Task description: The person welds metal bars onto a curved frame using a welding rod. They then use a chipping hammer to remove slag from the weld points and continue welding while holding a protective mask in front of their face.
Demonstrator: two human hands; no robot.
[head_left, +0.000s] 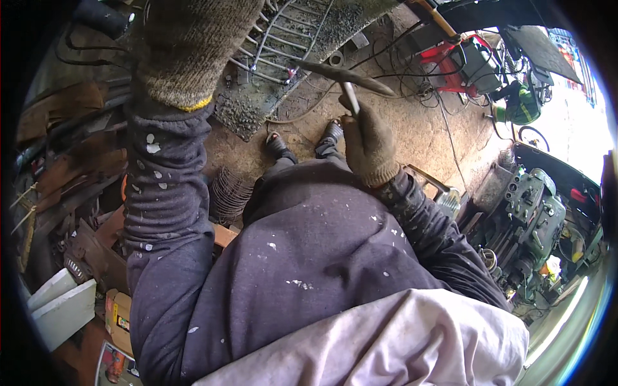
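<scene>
In a knitted brown glove with a yellow cuff edge, my left hand [193,48] is raised close at the upper left. Its fingers run past the top of the picture, so whatever they touch is hidden. A grid of bent metal rods [283,38] lies beside it on a dirty metal worktable [241,106]. My right hand [372,145], gloved too, is closed around the pale handle of a chipping hammer [347,78]. The hammer's dark, tapered head lies level across the handle, one tip near the grid's edge. Whether it touches the grid I cannot tell.
Cables [444,109] trail over the floor toward a red stool [444,67] with a grey box beside it. At the far right a person in green [520,103] is near heavy machinery [534,206]. A wire coil [230,196] and white panels [61,305] lie left.
</scene>
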